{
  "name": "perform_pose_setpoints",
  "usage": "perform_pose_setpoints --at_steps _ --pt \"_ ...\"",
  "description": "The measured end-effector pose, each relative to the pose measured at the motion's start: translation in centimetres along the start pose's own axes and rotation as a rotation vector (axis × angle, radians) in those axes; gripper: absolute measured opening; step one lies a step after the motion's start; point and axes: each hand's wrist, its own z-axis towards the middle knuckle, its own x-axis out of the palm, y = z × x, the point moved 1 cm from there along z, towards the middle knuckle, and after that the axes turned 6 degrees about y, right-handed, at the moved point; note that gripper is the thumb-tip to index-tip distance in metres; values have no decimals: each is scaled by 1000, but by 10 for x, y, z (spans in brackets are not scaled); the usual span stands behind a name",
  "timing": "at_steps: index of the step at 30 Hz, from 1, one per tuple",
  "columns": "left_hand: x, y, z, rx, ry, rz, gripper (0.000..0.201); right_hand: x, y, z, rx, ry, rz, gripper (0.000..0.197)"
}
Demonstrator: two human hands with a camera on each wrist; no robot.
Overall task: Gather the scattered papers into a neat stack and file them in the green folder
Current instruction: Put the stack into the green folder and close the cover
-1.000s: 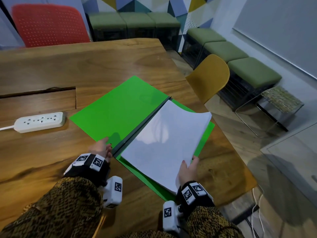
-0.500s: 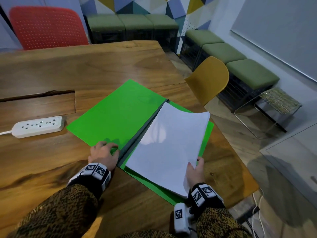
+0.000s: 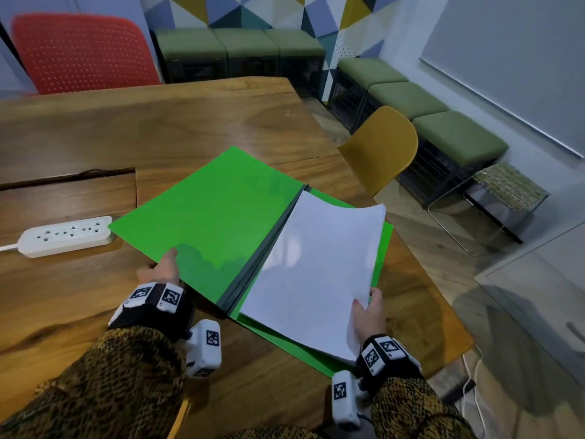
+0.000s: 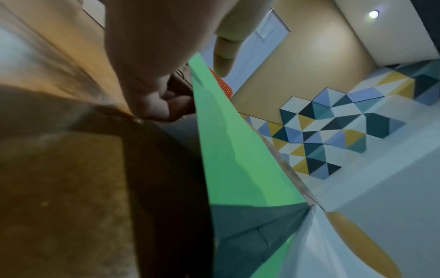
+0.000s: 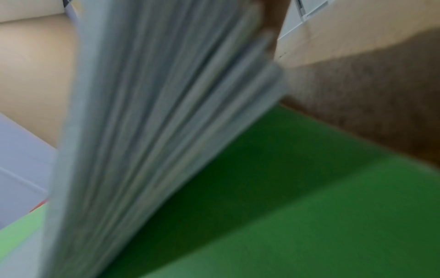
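Note:
The green folder (image 3: 215, 217) lies open on the wooden table (image 3: 158, 122), dark spine (image 3: 266, 248) in the middle. My left hand (image 3: 164, 267) grips the near edge of its left cover, thumb on top and fingers underneath, and the cover is raised a little off the table. In the left wrist view the thumb (image 4: 223, 54) sits over the cover's edge (image 4: 226, 141). The white paper stack (image 3: 316, 264) lies over the folder's right half. My right hand (image 3: 364, 308) pinches its near right corner and holds that side up. The right wrist view shows the sheet edges (image 5: 154, 112) above the green cover (image 5: 297, 206).
A white power strip (image 3: 65, 236) lies left of the folder, behind it a cable slot (image 3: 69, 179). The table's edge runs close by the folder's right side, with a yellow chair (image 3: 383, 147) there. A red chair (image 3: 82, 52) stands at the far side.
My left hand slid left from beside the spine along the near edge, took hold of the left cover and raised it slightly. My right hand still holds the paper stack's corner.

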Motion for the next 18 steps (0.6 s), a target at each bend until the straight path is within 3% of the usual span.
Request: perform_pose_setpoints --at_steps 3,7,10,12,16,17,18 --pt "-3 -16 -84 114 100 -53 21 1 2 -3 3 -28 18 32" --pt "-1 -17 -118 274 213 -118 25 9 2 -5 41 -64 42 30" --pt "-5 -18 -122 282 268 -148 25 16 1 -3 54 -64 46 30" --pt "-7 -16 -128 363 300 -129 28 17 3 -1 63 -79 17 31" --pt "-6 -17 -151 485 520 -35 7 12 8 2 113 -103 -45 37" --pt "-6 -17 -155 481 601 8 22 10 8 4 120 -107 -79 41" --pt "-8 -15 -156 484 660 81 50 7 9 5 132 -113 -126 46"
